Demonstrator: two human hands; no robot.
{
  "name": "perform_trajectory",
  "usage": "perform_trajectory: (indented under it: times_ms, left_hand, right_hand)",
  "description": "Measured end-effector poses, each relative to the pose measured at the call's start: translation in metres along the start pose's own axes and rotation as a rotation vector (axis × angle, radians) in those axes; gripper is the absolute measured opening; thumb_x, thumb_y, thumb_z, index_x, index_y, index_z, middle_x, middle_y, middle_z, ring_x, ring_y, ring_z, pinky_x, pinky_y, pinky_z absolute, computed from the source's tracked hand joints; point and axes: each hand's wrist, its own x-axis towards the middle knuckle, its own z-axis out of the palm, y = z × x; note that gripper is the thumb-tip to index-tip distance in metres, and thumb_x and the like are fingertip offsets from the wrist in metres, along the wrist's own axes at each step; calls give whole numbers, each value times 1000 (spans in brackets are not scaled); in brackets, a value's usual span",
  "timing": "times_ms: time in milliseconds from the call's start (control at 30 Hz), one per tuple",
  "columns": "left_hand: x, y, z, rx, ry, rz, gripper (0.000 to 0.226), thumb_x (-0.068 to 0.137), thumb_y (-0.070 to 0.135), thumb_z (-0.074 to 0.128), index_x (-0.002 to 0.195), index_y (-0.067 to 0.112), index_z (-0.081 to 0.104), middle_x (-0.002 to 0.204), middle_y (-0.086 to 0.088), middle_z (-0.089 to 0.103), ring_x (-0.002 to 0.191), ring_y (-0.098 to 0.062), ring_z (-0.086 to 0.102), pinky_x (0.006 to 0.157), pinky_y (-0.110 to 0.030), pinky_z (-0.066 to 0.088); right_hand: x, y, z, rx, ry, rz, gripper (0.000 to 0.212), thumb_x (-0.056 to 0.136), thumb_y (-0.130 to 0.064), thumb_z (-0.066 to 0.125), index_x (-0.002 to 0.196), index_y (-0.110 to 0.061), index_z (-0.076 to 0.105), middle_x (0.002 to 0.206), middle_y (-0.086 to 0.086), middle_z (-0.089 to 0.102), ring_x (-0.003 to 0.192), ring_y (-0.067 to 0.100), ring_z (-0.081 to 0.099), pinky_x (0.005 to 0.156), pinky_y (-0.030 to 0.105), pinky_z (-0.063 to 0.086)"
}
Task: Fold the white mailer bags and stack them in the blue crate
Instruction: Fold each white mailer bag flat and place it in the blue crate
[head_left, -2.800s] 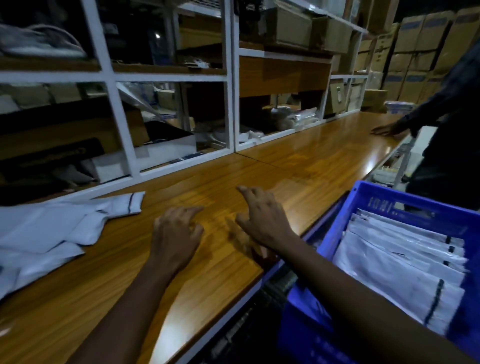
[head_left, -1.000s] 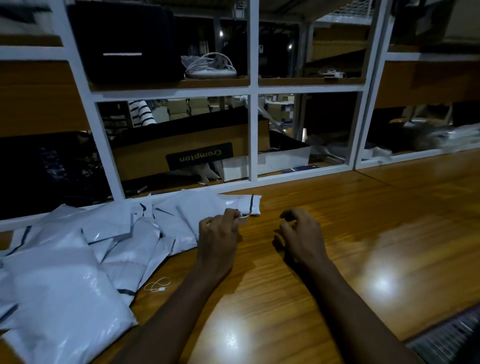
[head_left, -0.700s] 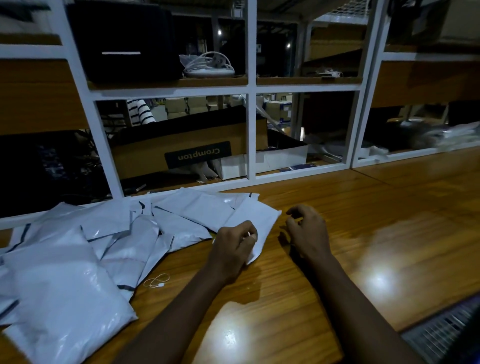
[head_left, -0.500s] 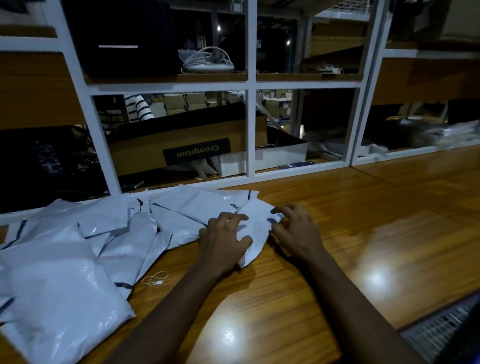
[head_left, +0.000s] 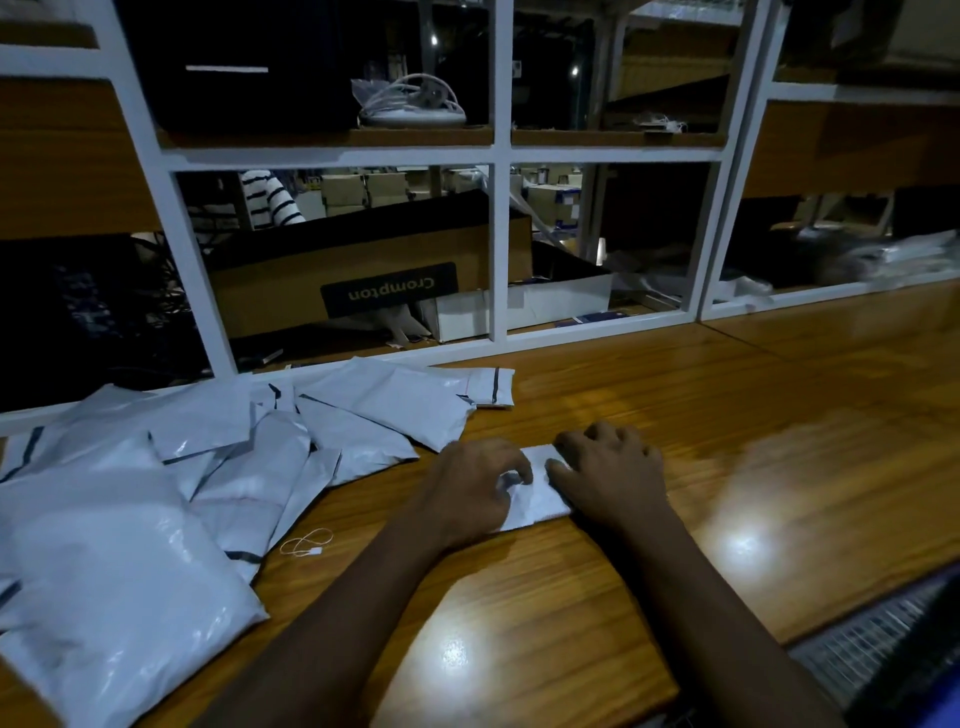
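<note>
A small white mailer bag (head_left: 537, 496) lies on the wooden table (head_left: 649, 582) under both of my hands. My left hand (head_left: 475, 486) lies on its left part with curled fingers gripping the plastic. My right hand (head_left: 610, 475) covers its right part, fingers bent down onto it. To the left spreads a loose pile of white mailer bags (head_left: 218, 467), with one big puffy bag (head_left: 109, 587) at the near left. The blue crate is out of view.
A white-framed shelf unit (head_left: 501, 249) runs along the table's far edge, holding a brown Crompton carton (head_left: 363, 280) and a white box (head_left: 524, 306). A thin white string loop (head_left: 306, 543) lies by the pile. A metal grille (head_left: 872, 639) sits past the near right edge.
My left hand pulled one bag out of the pile toward the table's middle. My right hand came onto it, and the bag now lies smaller under both hands.
</note>
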Motion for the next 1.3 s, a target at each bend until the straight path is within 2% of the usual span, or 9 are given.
perform_trajectory:
  times_ms: [133,267,400,533,633,800,933,1067,1300]
  left_hand:
    - [3,17,-4,321,-37,-51,24,87,21,57,107,24,70,106,5,69,98,-18,61,80,-32,44]
    - [6,45,2,520,-45,-167,31,94,42,42,107,23,63,105,1,65,97,-20,58,87,-37,36]
    - [2,55,25,367,-116,-155,55,94,49,17,127,26,56,127,1,60,116,-20,52,98,-41,38]
    - [-4,48,37,277,-293,-158,88,79,54,-11,155,23,21,161,-5,24,146,-29,22,118,-51,20]
    - [3,45,37,239,-384,-234,73,92,52,0,158,21,7,166,-7,5,151,-34,4,121,-53,6]
    - [6,42,43,288,-372,-260,86,82,53,-6,158,16,12,165,-15,4,151,-35,4,121,-54,9]
    - [4,37,35,250,-376,-321,60,105,42,13,158,15,7,165,-16,0,152,-32,1,123,-48,7]
    - [-1,28,26,256,-370,-411,64,106,46,20,158,12,4,165,-14,0,152,-28,0,124,-43,4]
    - [-10,35,22,304,-382,-484,73,102,57,15,158,12,3,165,-10,-6,152,-27,-6,122,-48,-2]
  right_hand:
    - [-19,5,1,-61,77,73,45,91,-57,37,122,-27,51,126,9,50,115,32,47,94,44,37]
    - [-27,8,11,-147,55,-15,65,83,-49,11,123,-17,50,124,11,53,111,33,50,94,46,39]
    - [-32,17,14,-278,-45,-140,82,81,-49,-6,139,-24,48,147,6,45,135,40,39,108,57,30]
    - [-35,16,9,-327,-95,-157,94,73,-48,-15,152,-28,33,161,4,30,145,43,25,115,62,21]
    - [-35,14,8,-321,-112,-138,93,75,-49,-16,156,-28,25,163,4,25,148,43,19,115,64,16]
    - [-32,11,1,-219,-63,-214,84,83,-47,-6,154,-25,32,162,2,31,150,36,19,117,60,16]
    - [-31,12,5,-244,-116,-251,97,75,-53,-18,154,-23,31,164,2,24,149,36,21,116,60,17]
    - [-33,10,2,-188,-98,-188,100,72,-58,-18,157,-26,23,164,0,26,149,32,24,118,53,16]
    - [-33,9,-1,-125,-95,-190,98,72,-61,-12,156,-29,28,162,-3,31,148,27,27,119,50,18]
